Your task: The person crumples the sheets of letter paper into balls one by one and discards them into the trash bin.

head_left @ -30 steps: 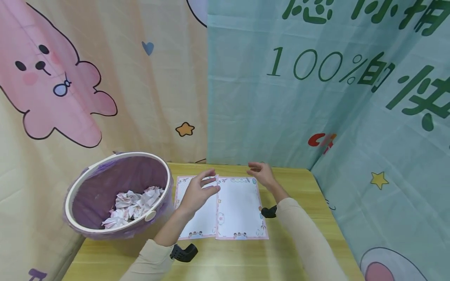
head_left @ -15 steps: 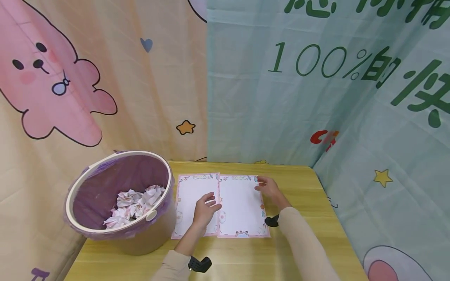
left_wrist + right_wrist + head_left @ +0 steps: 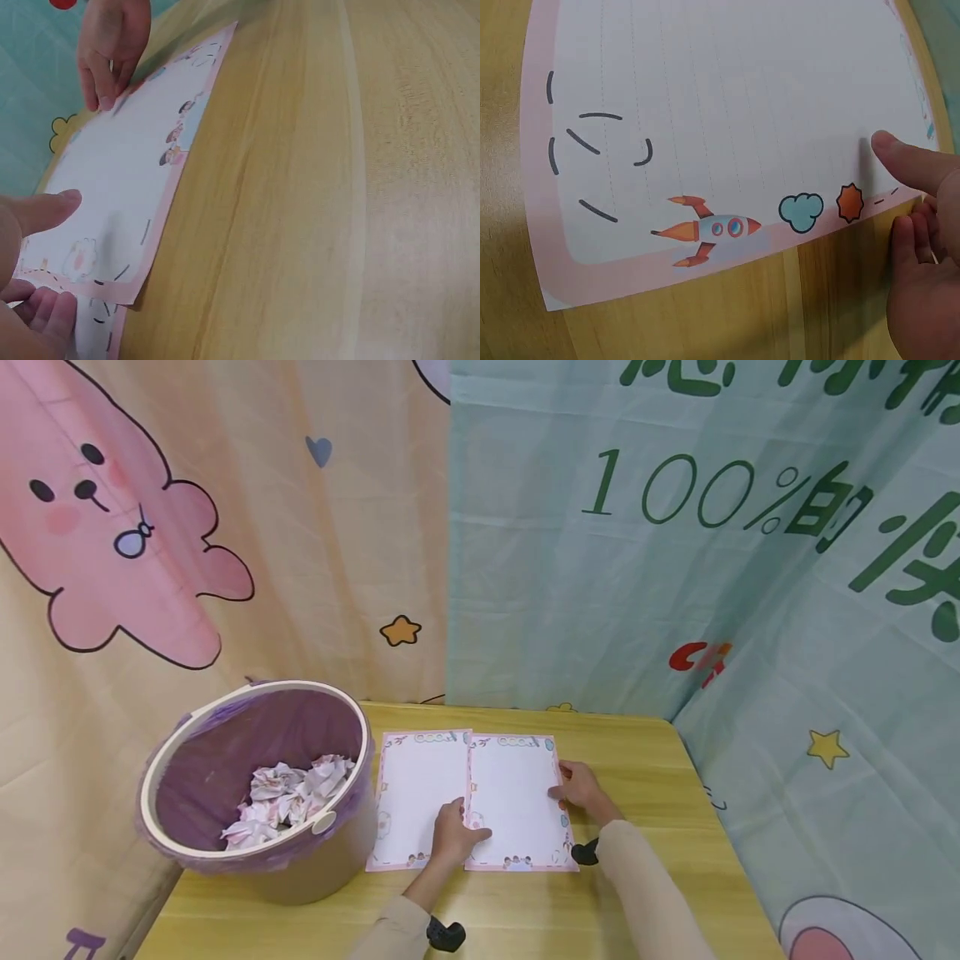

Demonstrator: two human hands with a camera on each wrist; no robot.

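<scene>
Two white sheets of stationery with pink patterned borders lie side by side on the table; the right sheet (image 3: 513, 802) slightly overlaps the left sheet (image 3: 416, 777). My left hand (image 3: 453, 833) is at the seam between them. Its thumb (image 3: 52, 210) stretches over the right sheet, while its fingertips (image 3: 56, 315) are right at that sheet's edge. At the opposite edge is my right hand (image 3: 583, 789), thumb (image 3: 904, 157) over the paper and fingers (image 3: 905, 240) bent beside the border, low at the table. A rocket drawing shows on that border.
A bin (image 3: 307, 868) with a purple liner stands at the left, holding several crumpled papers (image 3: 292, 802). The wooden table (image 3: 637, 752) backs onto printed curtains (image 3: 555, 610). Each wrist wears a black device (image 3: 446, 935).
Both hands have come down from above the sheets to the right sheet's two long edges. The left moved right and nearer to me; the right also moved nearer to me.
</scene>
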